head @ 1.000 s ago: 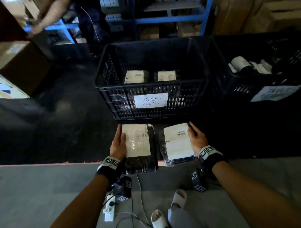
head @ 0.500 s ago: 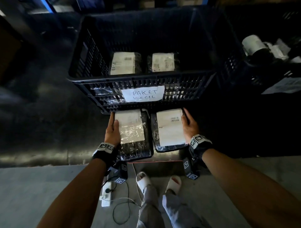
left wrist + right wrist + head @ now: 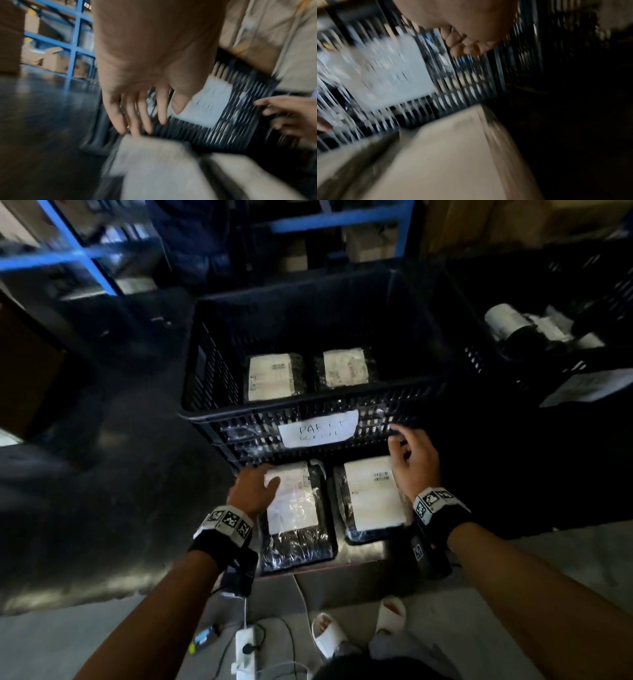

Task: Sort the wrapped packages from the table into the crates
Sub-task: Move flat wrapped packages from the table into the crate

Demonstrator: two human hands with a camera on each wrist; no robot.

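Observation:
Two black-wrapped packages with white labels lie side by side on the table edge: the left package [image 3: 294, 508] [image 3: 154, 162] and the right package [image 3: 371, 498] [image 3: 453, 155]. Just behind them stands a black crate [image 3: 308, 405] with a handwritten paper label [image 3: 318, 428] and two similar packages [image 3: 270, 376] inside. My left hand [image 3: 263, 477] [image 3: 140, 119] reaches over the left package's far left corner, fingers straight and spread, holding nothing. My right hand [image 3: 407, 450] [image 3: 465, 44] hovers above the right package's far right corner, by the crate's front wall, fingers loosely curled and empty.
A second black crate [image 3: 513, 364] at the right holds white rolled parcels [image 3: 503, 320]. Blue shelving [image 3: 85, 258] and cardboard boxes stand behind. Below the table edge are my feet in white sandals [image 3: 329, 635] and a power strip [image 3: 245, 648] with cables.
Both hands have left the packages' outer sides. The left slid forward to the far corner; the right lifted toward the crate front. Both packages stay on the table.

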